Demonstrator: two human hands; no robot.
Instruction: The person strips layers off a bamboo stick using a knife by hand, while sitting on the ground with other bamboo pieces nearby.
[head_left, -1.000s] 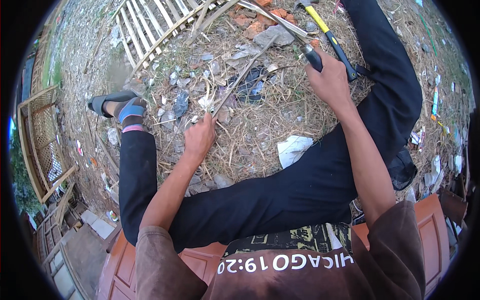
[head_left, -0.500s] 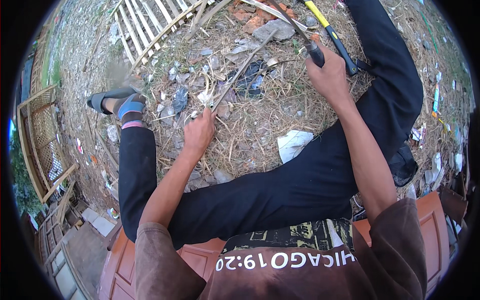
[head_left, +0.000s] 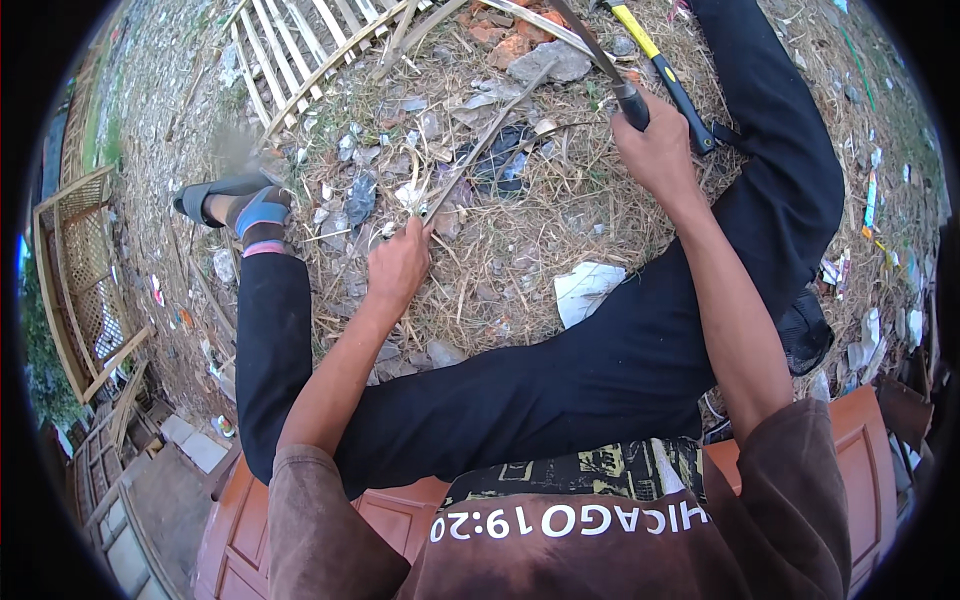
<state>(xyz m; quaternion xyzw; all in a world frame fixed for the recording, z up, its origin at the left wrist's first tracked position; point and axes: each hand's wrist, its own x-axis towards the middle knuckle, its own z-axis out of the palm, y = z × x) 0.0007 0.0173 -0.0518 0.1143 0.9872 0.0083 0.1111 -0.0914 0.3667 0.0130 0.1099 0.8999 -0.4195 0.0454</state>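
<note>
My left hand is closed around the near end of a thin bamboo strip, which slants away to the upper right across the dry ground. In my right hand is the dark handle of a machete, whose long dark blade points away toward the upper edge. Its tip is out of the picture. The blade stands apart from most of the strip, and whether they touch near the far end I cannot tell. Beside my right hand lies a hammer with a yellow and black handle, its head cut off by the upper edge.
A slatted bamboo frame lies at the far left, and a lattice panel stands further left. Broken bricks and a grey stone lie ahead. A white shard rests by my leg. Straw and litter cover the ground.
The machete's blade has turned slightly in my right hand and shows more of its flat side. My left hand and the bamboo strip are almost unmoved.
</note>
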